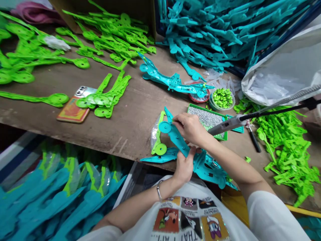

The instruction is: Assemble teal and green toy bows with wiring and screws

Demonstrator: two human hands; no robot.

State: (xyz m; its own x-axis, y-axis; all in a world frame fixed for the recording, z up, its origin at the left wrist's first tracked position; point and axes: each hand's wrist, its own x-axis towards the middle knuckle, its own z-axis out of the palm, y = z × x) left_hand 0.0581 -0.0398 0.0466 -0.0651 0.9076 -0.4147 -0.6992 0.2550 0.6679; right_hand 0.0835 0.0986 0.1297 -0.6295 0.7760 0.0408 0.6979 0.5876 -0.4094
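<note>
My left hand is closed around the lower part of a long turquoise plastic piece with a round disc near its tip. At the upper edge of that piece, the fingers of my right hand are pinched together; what is between them is hidden, though a speck of green shows there. Beneath my hands lies another turquoise piece, partly covered. Just left of them rests a slim green arm with a round end, attached to a clear plastic sheet.
An electric screwdriver hangs over a green tray of small screws. Behind are a tub of green clips and an assembled turquoise piece. Green parts heap at right; a phone lies left.
</note>
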